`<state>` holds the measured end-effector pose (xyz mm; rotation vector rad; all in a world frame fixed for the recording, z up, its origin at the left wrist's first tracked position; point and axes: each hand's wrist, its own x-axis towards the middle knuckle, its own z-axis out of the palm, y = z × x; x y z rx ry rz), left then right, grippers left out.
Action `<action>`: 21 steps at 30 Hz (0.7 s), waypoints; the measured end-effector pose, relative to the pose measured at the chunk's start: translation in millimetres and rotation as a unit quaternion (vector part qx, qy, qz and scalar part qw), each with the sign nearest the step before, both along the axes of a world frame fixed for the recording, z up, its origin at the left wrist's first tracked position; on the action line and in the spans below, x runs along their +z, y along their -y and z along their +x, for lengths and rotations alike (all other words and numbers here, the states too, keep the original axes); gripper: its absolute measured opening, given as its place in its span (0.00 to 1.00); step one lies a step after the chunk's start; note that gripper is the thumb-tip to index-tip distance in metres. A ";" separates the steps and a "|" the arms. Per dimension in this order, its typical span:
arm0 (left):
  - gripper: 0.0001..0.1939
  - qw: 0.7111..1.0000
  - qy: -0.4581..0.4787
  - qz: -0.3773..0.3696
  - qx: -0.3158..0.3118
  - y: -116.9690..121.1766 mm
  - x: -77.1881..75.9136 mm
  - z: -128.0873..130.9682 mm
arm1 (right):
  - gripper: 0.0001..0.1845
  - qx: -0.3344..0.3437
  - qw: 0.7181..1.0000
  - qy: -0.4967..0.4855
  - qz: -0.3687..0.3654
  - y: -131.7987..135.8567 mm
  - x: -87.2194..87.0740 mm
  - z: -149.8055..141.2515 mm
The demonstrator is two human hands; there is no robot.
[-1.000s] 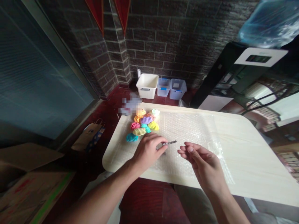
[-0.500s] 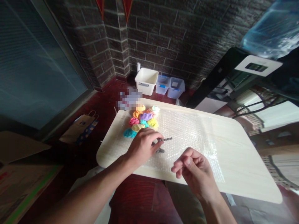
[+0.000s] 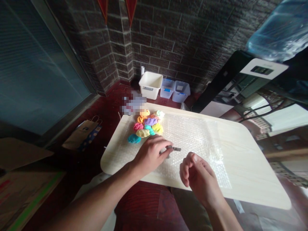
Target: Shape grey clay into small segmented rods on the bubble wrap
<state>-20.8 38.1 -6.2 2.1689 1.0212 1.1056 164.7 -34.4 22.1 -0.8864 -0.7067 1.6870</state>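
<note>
My left hand [image 3: 152, 153] pinches a short dark grey ridged strip [image 3: 176, 149] between thumb and fingers, with its free end pointing right. Below those fingers a small grey piece [image 3: 168, 157] shows in part. Apart from the strip, my right hand [image 3: 198, 175] is held nearer to me with curled fingers and the thumb against the index finger. Whether anything is inside it, I cannot make out. Under both hands lies bubble wrap [image 3: 192, 134]. Soft, clay-like lumps in several colours, among them a purple lump [image 3: 150, 121] and a teal lump [image 3: 134, 138], sit beyond my left hand.
The pale wooden table [image 3: 245, 157] extends to the right. Behind it stand a white bin [image 3: 151, 85] and two clear boxes [image 3: 181, 92]. A water dispenser [image 3: 221, 80] is at the right. On the left floor are a paper bag [image 3: 79, 134] and a cardboard box [image 3: 26, 192].
The left hand keeps its pinch on the grey strip, whose free end has tipped slightly downward. My right hand has moved lower, and its fingers have curled in more. The camera view has shifted.
</note>
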 end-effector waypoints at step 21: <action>0.05 0.996 0.063 -0.042 -0.044 6.1 3.2 10.6 | 0.13 -0.137 0.986 0.091 0.039 -4.0 -6.0 23.5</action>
